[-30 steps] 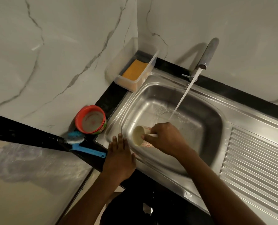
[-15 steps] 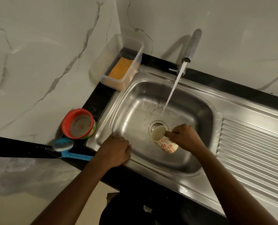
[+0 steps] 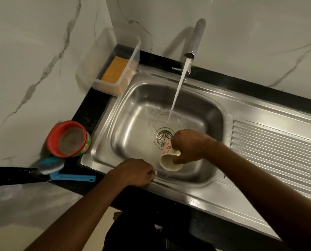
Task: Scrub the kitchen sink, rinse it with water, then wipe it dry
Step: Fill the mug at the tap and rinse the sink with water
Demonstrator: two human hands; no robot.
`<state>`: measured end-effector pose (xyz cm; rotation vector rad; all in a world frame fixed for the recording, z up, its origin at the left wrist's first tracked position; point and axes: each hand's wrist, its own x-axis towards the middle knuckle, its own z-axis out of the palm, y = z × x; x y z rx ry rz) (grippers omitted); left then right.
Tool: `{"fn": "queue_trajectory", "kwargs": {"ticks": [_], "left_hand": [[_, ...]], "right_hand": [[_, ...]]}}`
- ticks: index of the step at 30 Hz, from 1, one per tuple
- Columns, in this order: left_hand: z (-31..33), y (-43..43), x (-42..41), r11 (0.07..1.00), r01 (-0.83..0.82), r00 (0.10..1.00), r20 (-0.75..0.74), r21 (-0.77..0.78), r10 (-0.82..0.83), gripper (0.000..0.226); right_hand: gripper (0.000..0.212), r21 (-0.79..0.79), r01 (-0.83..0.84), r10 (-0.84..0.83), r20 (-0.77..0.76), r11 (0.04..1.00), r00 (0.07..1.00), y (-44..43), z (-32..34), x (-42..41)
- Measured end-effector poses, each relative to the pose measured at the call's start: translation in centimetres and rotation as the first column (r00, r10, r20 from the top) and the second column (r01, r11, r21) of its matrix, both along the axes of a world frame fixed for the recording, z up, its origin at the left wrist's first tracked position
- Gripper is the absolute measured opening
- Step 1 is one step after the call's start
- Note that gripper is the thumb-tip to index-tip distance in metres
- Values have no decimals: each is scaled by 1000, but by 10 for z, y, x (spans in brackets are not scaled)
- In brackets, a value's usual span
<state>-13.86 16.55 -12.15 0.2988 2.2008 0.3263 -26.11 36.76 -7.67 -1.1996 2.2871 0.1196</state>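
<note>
The left hand (image 3: 134,172) curls its fingers over the front rim of the stainless steel sink (image 3: 196,193). Just beyond, inside the basin, the right hand (image 3: 189,145) grips a cream floral-patterned cup (image 3: 169,159), tipped with its mouth toward the camera, beside the round drain strainer (image 3: 163,137). Farther back, water (image 3: 176,91) streams from the grey metal tap (image 3: 196,37) into the basin

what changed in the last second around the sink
The right hand carried the cup from the basin's left side to beside the drain, turning its mouth toward the front. The left hand curled its flat fingers onto the sink rim. Tap still runs.
</note>
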Motion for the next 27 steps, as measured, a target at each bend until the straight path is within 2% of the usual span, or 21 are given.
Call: {"fn": "queue_trajectory", "kwargs": {"ticks": [5, 8, 12, 16, 19, 21, 23, 25, 27], "left_hand": [[-1, 30, 2, 995, -6, 1000, 20, 95, 4, 46], [-2, 43, 5, 988, -13, 1000, 23, 153, 10, 46], [-4, 56, 7, 982, -45, 999, 38, 186, 39, 49], [-1, 72, 7, 987, -36, 999, 41, 155, 30, 51], [3, 82, 6, 985, -29, 997, 71, 168, 17, 52], [4, 83, 6, 986, -22, 997, 79, 167, 9, 51], [3, 77, 4, 989, -21, 998, 60, 148, 12, 51], [3, 64, 2, 993, -15, 1000, 19, 116, 13, 52], [3, 48, -1, 996, -11, 999, -29, 84, 14, 51]], "right_hand": [[50, 53, 242, -244, 46, 969, 969, 37, 9, -20], [52, 39, 279, -280, 44, 960, 959, 41, 8, -22], [53, 28, 193, -195, 51, 981, 980, 35, 12, -8], [50, 169, -74, 76, -10, 983, 997, 36, 15, 9], [48, 198, -93, 107, -60, 976, 992, 48, 16, 7], [48, 171, 13, 1, -83, 985, 997, 59, 15, 2], [48, 94, 215, -210, -61, 972, 976, 68, 9, 0], [46, 32, 418, -418, -3, 908, 908, 70, -1, 1], [43, 6, 528, -528, 34, 849, 849, 64, -13, 5]]}}
